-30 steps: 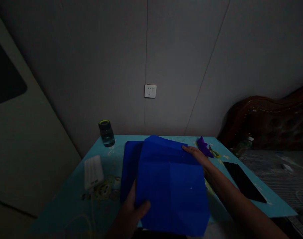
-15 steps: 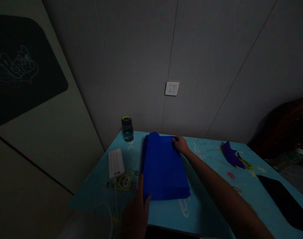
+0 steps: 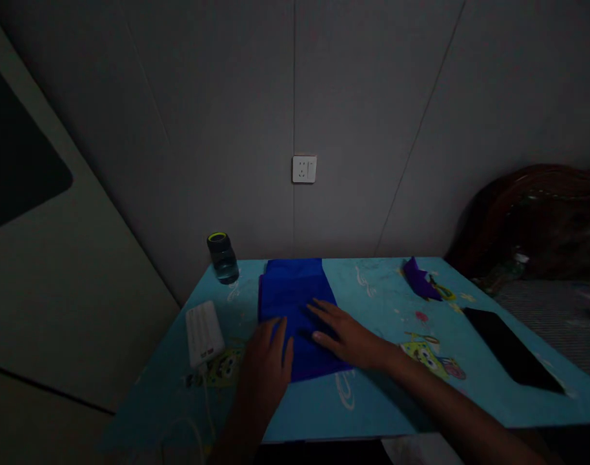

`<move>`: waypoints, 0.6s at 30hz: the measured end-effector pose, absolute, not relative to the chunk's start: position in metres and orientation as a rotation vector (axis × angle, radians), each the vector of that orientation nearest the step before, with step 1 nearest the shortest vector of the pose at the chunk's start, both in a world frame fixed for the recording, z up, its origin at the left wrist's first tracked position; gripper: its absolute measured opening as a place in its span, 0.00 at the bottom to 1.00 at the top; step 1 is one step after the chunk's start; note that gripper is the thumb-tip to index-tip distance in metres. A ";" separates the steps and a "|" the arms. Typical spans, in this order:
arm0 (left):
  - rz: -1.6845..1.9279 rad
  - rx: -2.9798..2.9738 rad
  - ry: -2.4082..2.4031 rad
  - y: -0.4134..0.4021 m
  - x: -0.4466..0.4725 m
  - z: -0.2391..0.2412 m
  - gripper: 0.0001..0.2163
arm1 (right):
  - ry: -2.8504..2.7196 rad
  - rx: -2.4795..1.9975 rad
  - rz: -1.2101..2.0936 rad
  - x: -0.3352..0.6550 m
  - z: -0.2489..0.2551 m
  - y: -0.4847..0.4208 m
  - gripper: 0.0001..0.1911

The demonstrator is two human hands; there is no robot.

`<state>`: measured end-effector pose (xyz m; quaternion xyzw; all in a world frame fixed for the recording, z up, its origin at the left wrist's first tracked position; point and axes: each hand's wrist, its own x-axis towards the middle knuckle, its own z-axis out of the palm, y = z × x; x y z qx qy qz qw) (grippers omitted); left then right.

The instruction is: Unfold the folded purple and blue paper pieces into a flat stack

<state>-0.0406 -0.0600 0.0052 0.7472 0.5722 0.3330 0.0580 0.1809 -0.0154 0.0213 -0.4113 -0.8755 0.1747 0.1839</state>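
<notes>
Against a dim grey wall, our light blue tabletop (image 3: 386,394) carries the folded blue paper (image 3: 295,294), its long axis running away from us toward the wall. Our left hand (image 3: 268,361) and right hand (image 3: 348,336) both lie flat and open on the paper's near end, gripping nothing, the water bottle (image 3: 222,258) just left of its far corner.

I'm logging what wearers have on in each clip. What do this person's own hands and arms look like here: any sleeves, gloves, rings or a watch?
Both the left hand and the right hand are bare, with no gloves. The forearms are uncovered as far as the picture's lower edge, so no sleeves show. No ring, watch or bracelet can be made out, though the dim light could hide something small.
</notes>
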 end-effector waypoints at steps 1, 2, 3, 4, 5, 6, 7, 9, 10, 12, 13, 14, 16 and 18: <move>0.960 2.301 1.710 -0.055 -0.038 -0.005 0.20 | -2.500 -1.184 0.492 0.181 0.017 -0.024 0.34; 0.892 2.324 1.688 -0.052 -0.036 -0.017 0.21 | -2.523 -1.226 0.474 0.182 0.010 -0.031 0.35; 0.824 2.325 1.678 -0.051 -0.035 -0.030 0.22 | -2.553 -1.261 0.456 0.182 0.003 -0.035 0.34; 0.754 2.336 1.671 -0.052 -0.035 -0.043 0.22 | -2.579 -1.285 0.436 0.182 -0.004 -0.037 0.33; 0.719 2.336 1.698 -0.053 -0.037 -0.053 0.22 | -2.599 -1.297 0.418 0.183 -0.011 -0.037 0.32; 0.696 2.344 1.708 -0.054 -0.039 -0.060 0.23 | -2.607 -1.303 0.403 0.183 -0.017 -0.037 0.31; 0.674 2.359 1.688 -0.053 -0.042 -0.064 0.23 | -2.604 -1.306 0.389 0.183 -0.021 -0.036 0.31; 0.625 2.390 1.625 -0.046 -0.047 -0.061 0.23 | -2.580 -1.309 0.377 0.184 -0.025 -0.036 0.30; 0.575 2.407 1.605 -0.037 -0.049 -0.055 0.22 | -2.564 -1.311 0.380 0.184 -0.025 -0.036 0.30; 0.550 2.425 1.653 -0.011 -0.049 -0.039 0.21 | -2.534 -1.305 0.393 0.184 -0.023 -0.037 0.30; 0.562 2.477 1.640 0.007 -0.048 -0.031 0.19 | -2.517 -1.301 0.401 0.184 -0.022 -0.038 0.30; 0.545 2.541 1.640 0.026 -0.045 -0.023 0.19 | -2.497 -1.297 0.407 0.184 -0.021 -0.039 0.31; 0.554 2.543 1.769 0.064 -0.039 -0.009 0.23 | -2.459 -1.289 0.419 0.185 -0.017 -0.040 0.31; 0.539 2.543 1.884 0.098 -0.034 -0.001 0.28 | -2.427 -1.279 0.425 0.186 -0.015 -0.042 0.31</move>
